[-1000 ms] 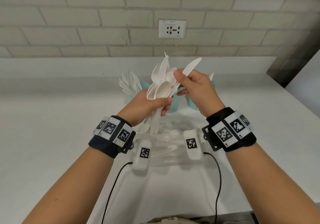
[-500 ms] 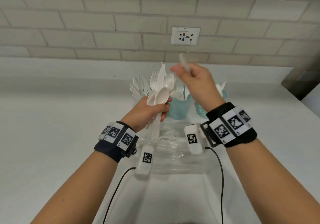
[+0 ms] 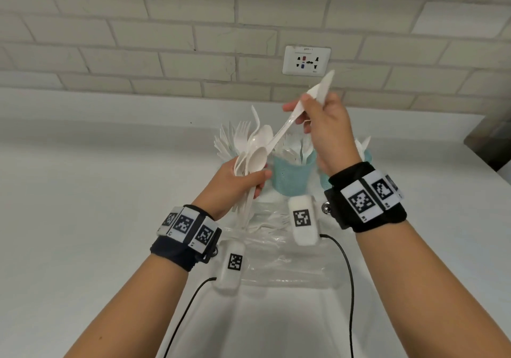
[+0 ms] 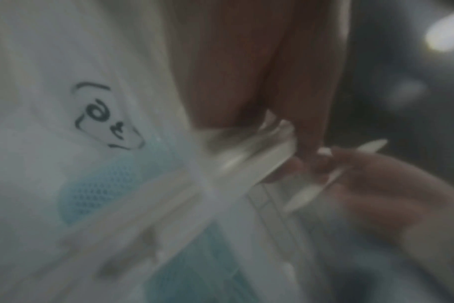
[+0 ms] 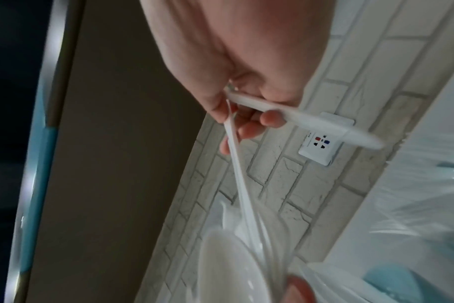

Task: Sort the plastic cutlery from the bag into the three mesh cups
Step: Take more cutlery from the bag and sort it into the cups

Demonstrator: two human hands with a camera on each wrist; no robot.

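Note:
My left hand (image 3: 246, 183) grips a bundle of white plastic spoons and forks (image 3: 255, 153) upright above the clear bag (image 3: 276, 255). My right hand (image 3: 307, 111), higher and to the right, holds a white plastic knife (image 3: 322, 86), blade up toward the wall. A thin white handle (image 5: 236, 164) runs from its fingers down into the bundle. Three teal mesh cups stand behind. The middle cup (image 3: 293, 178) holds cutlery. The left cup's forks (image 3: 224, 147) fan out past my left hand. The right cup (image 3: 366, 154) is mostly hidden by my right wrist. The left wrist view is blurred.
A wall socket (image 3: 305, 60) sits on the brick wall above the cups. More white cutlery lies inside the bag. Two black cables (image 3: 349, 274) trail from my wrists to the counter's near edge. A dark object (image 3: 489, 142) stands at the far right.
My right hand rose with the knife away from the bundle and now also holds a thin handle running down into it. My left hand kept its bundle.

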